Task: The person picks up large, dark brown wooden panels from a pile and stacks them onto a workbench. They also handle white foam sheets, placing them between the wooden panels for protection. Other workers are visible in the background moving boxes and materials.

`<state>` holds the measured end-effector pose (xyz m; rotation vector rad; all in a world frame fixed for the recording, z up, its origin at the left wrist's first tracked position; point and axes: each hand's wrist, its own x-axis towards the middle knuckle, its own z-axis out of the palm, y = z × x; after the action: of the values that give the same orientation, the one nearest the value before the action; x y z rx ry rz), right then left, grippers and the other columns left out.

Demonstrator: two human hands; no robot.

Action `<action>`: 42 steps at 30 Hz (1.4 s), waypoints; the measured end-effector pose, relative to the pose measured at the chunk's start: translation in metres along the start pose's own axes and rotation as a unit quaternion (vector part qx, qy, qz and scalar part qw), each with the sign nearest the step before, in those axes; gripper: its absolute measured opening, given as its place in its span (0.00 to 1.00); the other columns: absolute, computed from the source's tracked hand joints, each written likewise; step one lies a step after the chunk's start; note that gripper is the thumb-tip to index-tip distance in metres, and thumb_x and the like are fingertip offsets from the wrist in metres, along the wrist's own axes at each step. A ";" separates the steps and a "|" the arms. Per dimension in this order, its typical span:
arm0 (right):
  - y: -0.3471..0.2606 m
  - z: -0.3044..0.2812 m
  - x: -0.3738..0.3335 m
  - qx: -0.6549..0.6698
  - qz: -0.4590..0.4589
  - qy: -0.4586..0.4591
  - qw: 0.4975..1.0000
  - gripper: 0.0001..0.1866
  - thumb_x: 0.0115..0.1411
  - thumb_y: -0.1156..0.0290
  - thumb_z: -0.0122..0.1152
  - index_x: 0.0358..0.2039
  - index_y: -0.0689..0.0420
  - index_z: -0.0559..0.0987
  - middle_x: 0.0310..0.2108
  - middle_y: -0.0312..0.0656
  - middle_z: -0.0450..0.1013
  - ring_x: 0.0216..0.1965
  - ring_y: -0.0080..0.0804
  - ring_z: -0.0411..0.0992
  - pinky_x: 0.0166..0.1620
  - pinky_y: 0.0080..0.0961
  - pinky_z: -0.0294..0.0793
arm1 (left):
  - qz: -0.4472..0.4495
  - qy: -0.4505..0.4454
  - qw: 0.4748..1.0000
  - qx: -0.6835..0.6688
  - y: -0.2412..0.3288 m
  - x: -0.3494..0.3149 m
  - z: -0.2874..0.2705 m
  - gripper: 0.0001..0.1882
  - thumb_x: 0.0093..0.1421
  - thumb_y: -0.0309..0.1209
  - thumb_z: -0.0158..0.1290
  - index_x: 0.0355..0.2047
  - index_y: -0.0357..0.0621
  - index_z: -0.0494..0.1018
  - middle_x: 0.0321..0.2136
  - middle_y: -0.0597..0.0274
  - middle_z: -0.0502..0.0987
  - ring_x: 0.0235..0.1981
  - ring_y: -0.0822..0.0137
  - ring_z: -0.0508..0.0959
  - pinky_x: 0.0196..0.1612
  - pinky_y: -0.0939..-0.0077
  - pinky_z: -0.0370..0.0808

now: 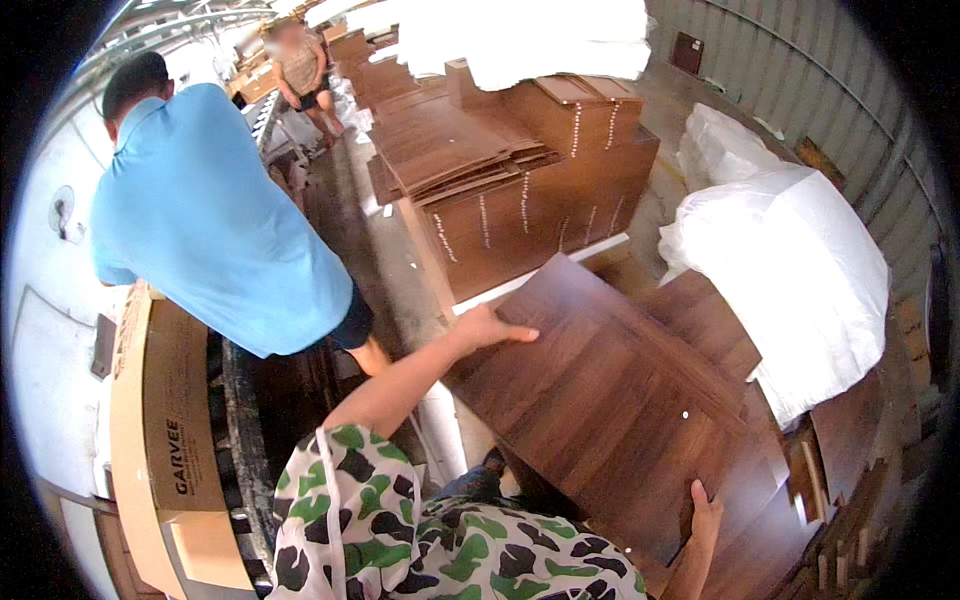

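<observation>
A large dark brown wood-grain panel (pixel 600 400) lies tilted in front of me, between my two hands. My left hand (pixel 490 330) grips its far left edge, the thumb flat on the top face and the other fingers mostly hidden. At the near right edge my right hand (pixel 705 515) holds on too, its thumb over the face and its other fingers out of sight. One small white dot shows on the face near the right side. More brown panels (pixel 715 325) lie just beyond and beneath it.
Stacked brown panels (pixel 590 195) with rows of white marks stand ahead. White foam sheeting (pixel 790 270) covers things at right. A person in a blue shirt (pixel 220 210) works at left beside a cardboard box (pixel 180 430) on rollers. Another person (pixel 300 75) is farther back.
</observation>
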<state>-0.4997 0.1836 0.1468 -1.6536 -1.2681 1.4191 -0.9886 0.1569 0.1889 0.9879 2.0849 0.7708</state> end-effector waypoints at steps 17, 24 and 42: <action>-0.045 0.184 -0.077 0.003 -0.016 0.080 0.997 0.27 0.56 0.60 0.57 0.46 0.71 0.67 0.44 0.48 0.67 0.43 0.38 0.66 0.46 0.32 0.65 | -0.016 -0.045 0.998 -0.034 -0.144 0.108 -0.131 0.44 0.28 0.58 0.66 0.37 0.30 0.75 0.38 0.47 0.76 0.41 0.56 0.76 0.41 0.71 0.71; -0.099 0.236 -0.046 -0.053 -0.044 0.069 0.995 0.32 0.57 0.56 0.55 0.51 0.72 0.63 0.49 0.52 0.65 0.49 0.40 0.64 0.51 0.31 0.63 | -0.050 -0.009 0.998 -0.038 -0.112 0.123 -0.194 0.43 0.28 0.54 0.68 0.37 0.29 0.74 0.36 0.48 0.76 0.39 0.59 0.77 0.40 0.72 0.72; -0.353 0.496 0.313 -0.204 -0.155 -0.230 0.939 0.31 0.56 0.52 0.57 0.45 0.72 0.70 0.39 0.49 0.72 0.39 0.34 0.70 0.43 0.29 0.69 | -0.072 0.259 0.893 -0.362 -0.168 0.269 -0.333 0.29 0.40 0.38 0.67 0.35 0.26 0.72 0.30 0.49 0.76 0.29 0.63 0.77 0.35 0.70 0.73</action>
<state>-1.0826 0.5332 0.2263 -1.3106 -2.1072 1.4568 -1.4445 0.2169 0.1693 0.2153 1.9699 1.7054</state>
